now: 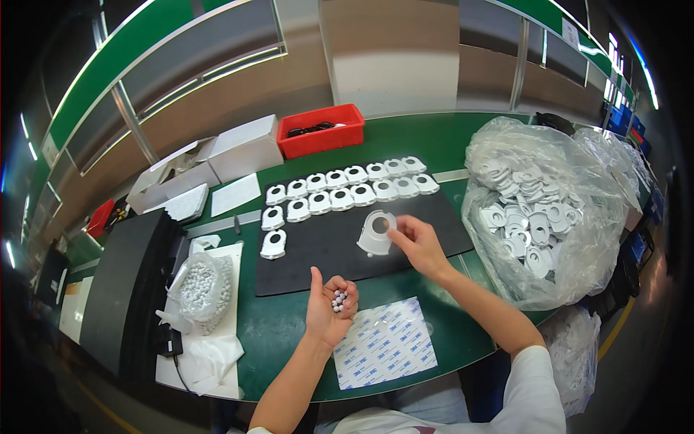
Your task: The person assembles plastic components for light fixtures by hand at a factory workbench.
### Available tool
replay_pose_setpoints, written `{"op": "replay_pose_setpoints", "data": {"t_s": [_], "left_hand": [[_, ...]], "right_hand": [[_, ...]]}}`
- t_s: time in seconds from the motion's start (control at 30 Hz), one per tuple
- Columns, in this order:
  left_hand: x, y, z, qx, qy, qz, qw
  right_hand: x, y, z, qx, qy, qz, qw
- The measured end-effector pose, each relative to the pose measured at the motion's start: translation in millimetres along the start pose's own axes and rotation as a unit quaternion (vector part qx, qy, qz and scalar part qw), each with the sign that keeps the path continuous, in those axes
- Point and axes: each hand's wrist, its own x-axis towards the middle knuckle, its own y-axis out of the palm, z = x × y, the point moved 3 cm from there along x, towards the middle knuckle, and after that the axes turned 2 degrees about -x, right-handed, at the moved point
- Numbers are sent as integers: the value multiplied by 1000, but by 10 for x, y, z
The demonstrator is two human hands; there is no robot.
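White beads fill a clear bag (201, 287) at the left edge of the green bench (282, 333). Left hand (329, 307) is cupped palm-up, thumb raised, holding several small white balls (338, 299). Right hand (418, 244) pinches a white plastic housing (377, 233) standing on the black mat (318, 257). At far right, a large clear bag (538, 210) holds more white parts.

We see a green workbench (426, 141); on it lie a black mat (325, 253), a red bin (322, 130), white cardboard boxes (217, 159), a sticker sheet (383, 343), and a clear bag of white parts (538, 210).
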Motion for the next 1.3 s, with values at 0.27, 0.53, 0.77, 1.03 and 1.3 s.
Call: {"op": "replay_pose_setpoints", "data": {"t_s": [0.27,0.53,0.77,1.03,1.3], "left_hand": [[-228,-6,-414,-52,26,-22,998],[-249,-79,-595,-100,36,-21,994],[-239,-125,-673,-116,59,-25,991],[-160,-132,-463,-125,53,-49,989],[9,-54,-30,-122,26,-53,991]], "right_hand": [[828,1159,-408,-152,87,95,980],[1315,1911,-620,-158,86,69,981],[1194,1690,-596,-210,15,72,975],[533,-276,-48,-412,-58,-95,904],[-200,-2465,-417,-620,86,-197,754]]}}
